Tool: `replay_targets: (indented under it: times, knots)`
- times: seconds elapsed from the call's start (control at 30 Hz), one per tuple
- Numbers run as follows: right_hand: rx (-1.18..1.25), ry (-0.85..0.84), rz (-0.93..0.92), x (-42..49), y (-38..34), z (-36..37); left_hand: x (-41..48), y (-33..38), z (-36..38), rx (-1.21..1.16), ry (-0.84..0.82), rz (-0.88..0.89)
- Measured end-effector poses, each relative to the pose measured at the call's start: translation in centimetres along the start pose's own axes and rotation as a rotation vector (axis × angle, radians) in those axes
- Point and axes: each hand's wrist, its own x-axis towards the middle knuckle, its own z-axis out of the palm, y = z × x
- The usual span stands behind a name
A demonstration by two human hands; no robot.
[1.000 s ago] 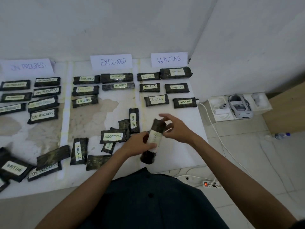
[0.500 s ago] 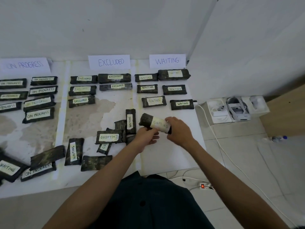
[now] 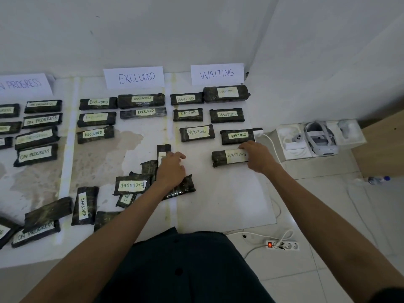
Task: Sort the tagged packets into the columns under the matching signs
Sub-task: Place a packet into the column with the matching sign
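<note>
Three paper signs stand at the back: ON PROGRESS [image 3: 24, 85], EXCLUDED [image 3: 133, 77] and WAITING [image 3: 217, 73]. Dark packets with white tags lie in columns under them. My right hand [image 3: 255, 156] grips the right end of a packet tagged WAITING [image 3: 227, 157], which lies on the white sheet [image 3: 229, 197] at the bottom of the WAITING column. My left hand [image 3: 171, 168] hovers with relaxed fingers over a loose pile holding an EXCLUDED packet [image 3: 132, 185], a WAITING packet [image 3: 162, 153] and an untagged-side packet [image 3: 182, 187].
More unsorted packets lie at the front left, among them a WAITING one [image 3: 84, 205] and an ON PROGRESS one [image 3: 35, 234]. On the floor to the right are a white headset case [image 3: 319, 139], a power strip [image 3: 282, 245] with cables and a water bottle [image 3: 377, 179].
The WAITING packet went from upright in both hands to lying flat at the bottom of the WAITING column. My left hand let go and moved back left over the loose pile.
</note>
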Motion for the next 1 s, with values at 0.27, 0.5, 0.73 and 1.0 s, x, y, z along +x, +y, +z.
replay_targets:
  times: [0.27, 0.5, 0.73, 1.0]
  knots:
    - [-0.058, -0.035, 0.074, -0.4, -2.1, -0.9, 0.0, -3.1, -1.5, 0.345, 0.106, -0.278]
    - [0.092, -0.017, -0.016, 0.2, -6.5, 0.2, 2.0, -2.1, -1.6, 0.543, 0.104, -0.191]
    - [0.117, 0.02, -0.103, 0.9, -8.5, 1.3, 2.3, -1.3, -2.0, 0.583, 0.092, -0.054]
    - [0.015, -0.054, -0.039, 1.3, -5.4, 1.3, 3.7, 1.1, -1.1, 0.542, -0.096, 0.317]
